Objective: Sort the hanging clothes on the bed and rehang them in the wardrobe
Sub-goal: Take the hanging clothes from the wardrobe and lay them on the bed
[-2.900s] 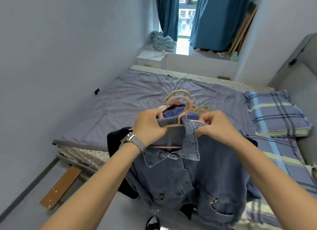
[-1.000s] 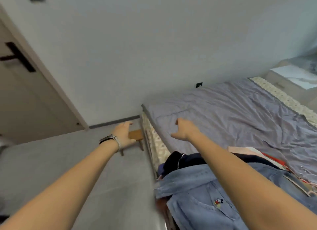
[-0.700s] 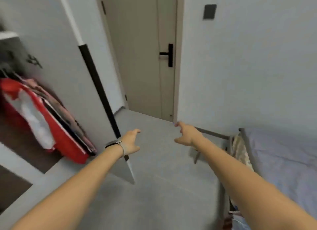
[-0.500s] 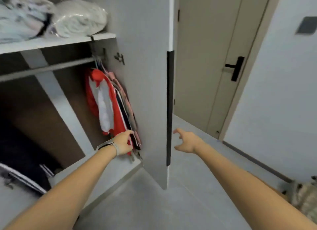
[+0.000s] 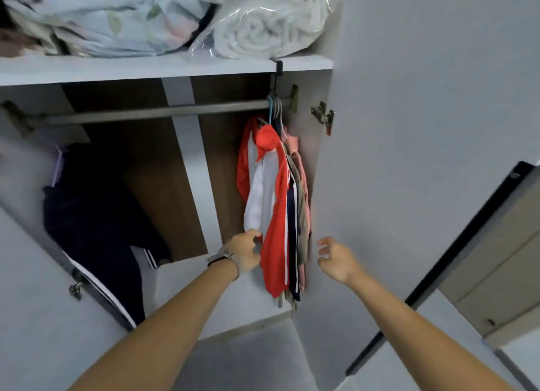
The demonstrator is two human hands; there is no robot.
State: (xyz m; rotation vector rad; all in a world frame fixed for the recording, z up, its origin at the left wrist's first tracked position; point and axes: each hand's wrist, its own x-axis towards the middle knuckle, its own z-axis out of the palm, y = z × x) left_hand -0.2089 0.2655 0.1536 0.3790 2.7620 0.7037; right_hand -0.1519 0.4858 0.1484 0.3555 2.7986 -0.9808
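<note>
The open wardrobe has a metal rail [image 5: 163, 111] running across it. A bunch of hung clothes is pushed to the rail's right end, with a red and white jacket [image 5: 271, 200] in front and dark and pink garments [image 5: 301, 203] behind it. My left hand [image 5: 245, 250], a watch on its wrist, is at the jacket's lower left edge with loosely curled fingers that hold nothing. My right hand [image 5: 336, 259] hovers just right of the bunch, fingers spread and empty. The bed and its clothes are out of view.
A dark garment [image 5: 93, 203] hangs at the wardrobe's left. The shelf [image 5: 163, 66] above holds folded bedding [image 5: 102, 16] and a rolled blanket in plastic [image 5: 271, 19]. The open wardrobe door [image 5: 409, 157] stands at the right, with a room door [image 5: 496, 259] beyond it.
My hands let go of the denim jacket on the bed. The view swung left from the bed to the wardrobe, and both empty hands have come up to the hanging clothes.
</note>
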